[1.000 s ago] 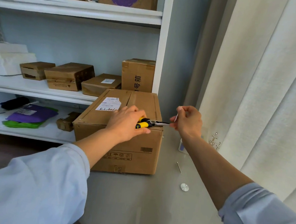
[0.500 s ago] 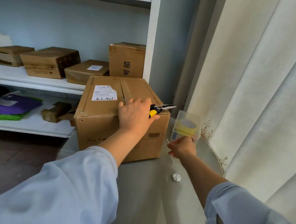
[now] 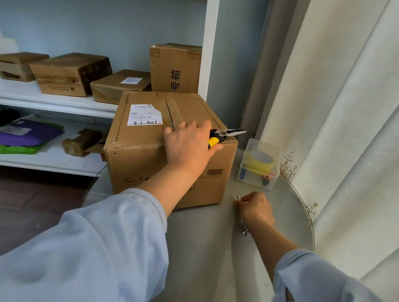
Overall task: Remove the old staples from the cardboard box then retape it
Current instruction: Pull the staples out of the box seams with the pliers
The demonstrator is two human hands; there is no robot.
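A brown cardboard box (image 3: 147,152) with a white shipping label stands on a round grey table (image 3: 211,245). My left hand (image 3: 189,148) rests on the box's near right top edge and grips yellow-handled pliers (image 3: 227,134), whose jaws point right past the corner. My right hand (image 3: 255,209) is low on the table, right of the box, and pinches two small metal nails or staples (image 3: 236,197) that stick out from its fingertips. A clear plastic container (image 3: 258,165) holding a yellow tape roll sits by the box's right side.
White shelves (image 3: 45,101) behind the box carry several smaller cardboard boxes; a lower shelf holds purple and green bags. A pale curtain (image 3: 348,113) hangs at the right, close to the table rim. A small metal stud (image 3: 245,233) lies near my right wrist.
My right hand dropped from beside the plier jaws down to the tabletop, carrying the pulled metal pieces. The left hand stayed on the box with the pliers. The view tilted down.
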